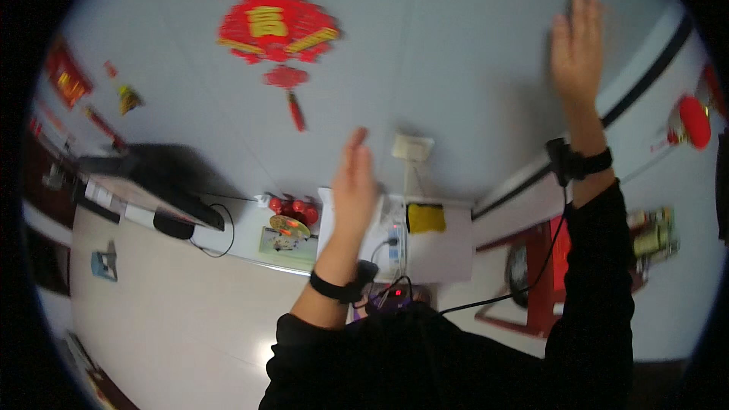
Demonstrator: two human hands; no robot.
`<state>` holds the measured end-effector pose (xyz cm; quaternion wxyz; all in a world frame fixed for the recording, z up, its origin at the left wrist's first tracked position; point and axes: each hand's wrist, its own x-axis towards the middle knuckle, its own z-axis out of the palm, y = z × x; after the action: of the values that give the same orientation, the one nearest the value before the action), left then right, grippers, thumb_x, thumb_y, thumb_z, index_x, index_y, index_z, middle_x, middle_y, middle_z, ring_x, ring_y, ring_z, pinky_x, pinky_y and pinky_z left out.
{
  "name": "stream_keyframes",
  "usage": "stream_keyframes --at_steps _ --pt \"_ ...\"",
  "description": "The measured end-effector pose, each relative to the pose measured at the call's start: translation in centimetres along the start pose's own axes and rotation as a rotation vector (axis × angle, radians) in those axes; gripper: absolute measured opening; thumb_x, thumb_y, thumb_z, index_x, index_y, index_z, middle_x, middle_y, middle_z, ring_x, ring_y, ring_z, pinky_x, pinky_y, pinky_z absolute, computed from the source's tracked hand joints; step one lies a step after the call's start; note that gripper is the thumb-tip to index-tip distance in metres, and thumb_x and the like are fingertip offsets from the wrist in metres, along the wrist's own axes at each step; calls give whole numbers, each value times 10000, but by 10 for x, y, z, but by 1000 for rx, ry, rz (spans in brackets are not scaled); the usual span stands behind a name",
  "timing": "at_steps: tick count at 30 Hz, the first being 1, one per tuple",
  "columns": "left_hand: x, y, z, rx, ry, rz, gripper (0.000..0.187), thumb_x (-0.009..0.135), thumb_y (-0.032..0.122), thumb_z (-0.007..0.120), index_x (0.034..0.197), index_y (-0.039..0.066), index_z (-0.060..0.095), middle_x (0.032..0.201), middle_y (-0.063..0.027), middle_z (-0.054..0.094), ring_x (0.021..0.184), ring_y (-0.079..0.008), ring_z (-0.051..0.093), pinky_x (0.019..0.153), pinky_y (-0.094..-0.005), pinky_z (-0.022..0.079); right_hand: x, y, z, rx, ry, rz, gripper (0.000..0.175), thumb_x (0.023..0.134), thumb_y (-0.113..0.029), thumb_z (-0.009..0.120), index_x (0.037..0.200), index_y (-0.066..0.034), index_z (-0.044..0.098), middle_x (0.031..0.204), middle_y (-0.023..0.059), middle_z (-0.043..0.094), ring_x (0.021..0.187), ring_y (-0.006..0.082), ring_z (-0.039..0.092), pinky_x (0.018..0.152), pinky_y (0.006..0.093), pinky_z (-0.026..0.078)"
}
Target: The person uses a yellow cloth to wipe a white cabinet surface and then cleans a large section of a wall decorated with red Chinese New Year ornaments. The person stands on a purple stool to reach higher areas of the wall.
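My left hand (354, 188) is raised in the middle of the view, edge-on, with its fingers stretched out and nothing in it. Below it is a white cabinet top (438, 259) bearing a power strip (394, 245) and a yellow cloth-like item (427, 218). Higher up at the right, my right hand (578, 51) is held flat and bare in front of the grey wall (455, 40). Whether it touches the wall I cannot tell. Black straps with small devices circle both wrists, and a cable (501, 299) hangs from the right one.
A red hanging ornament (279, 28) decorates the wall. Left of my hands stand a monitor (154, 193), red round ornaments (296, 208) and a patterned disc (289, 226). A wall socket (413, 147) has a cord running down. Reddish wooden furniture (538, 290) stands at the right.
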<state>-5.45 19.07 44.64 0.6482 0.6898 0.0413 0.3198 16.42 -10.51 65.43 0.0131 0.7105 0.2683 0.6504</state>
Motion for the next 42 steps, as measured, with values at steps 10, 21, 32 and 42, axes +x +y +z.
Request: stream_keyframes --at_steps 10,21,32,42 --pt "-71 -55 -57 -36 -17 -353 511 1131 357 420 1393 -56 569 1360 -207 649 1281 -282 619 1126 -400 443 -396 -163 -115 690 -1514 430 393 1022 -271 546 1259 32 629 1388 325 573 1258 463 570 1096 483 461" --pt "-128 -8 -158 327 276 -365 532 1129 404 399 1415 -15 563 1349 -187 663 1274 -264 626 1104 -392 460 -529 -227 -74 726 -1700 263 575 980 -211 598 1524 -69 482 1629 262 330 1488 428 348 1195 514 356" --pt "-161 3 -134 706 77 -381 326 1107 197 489 1234 -33 682 1201 -181 732 1129 -269 693 1006 -368 525 -533 -252 -29 649 -2055 315 822 922 -65 657 1643 -166 275 1709 173 180 1515 426 288 1187 472 405" --pt "-155 -18 -79 669 -351 -251 285 1045 212 592 1246 30 680 1098 -203 721 979 -383 689 864 -434 559 -581 -257 -162 583 -1806 205 436 931 -46 626 1364 -50 572 1345 257 509 1166 454 558 1013 523 478"
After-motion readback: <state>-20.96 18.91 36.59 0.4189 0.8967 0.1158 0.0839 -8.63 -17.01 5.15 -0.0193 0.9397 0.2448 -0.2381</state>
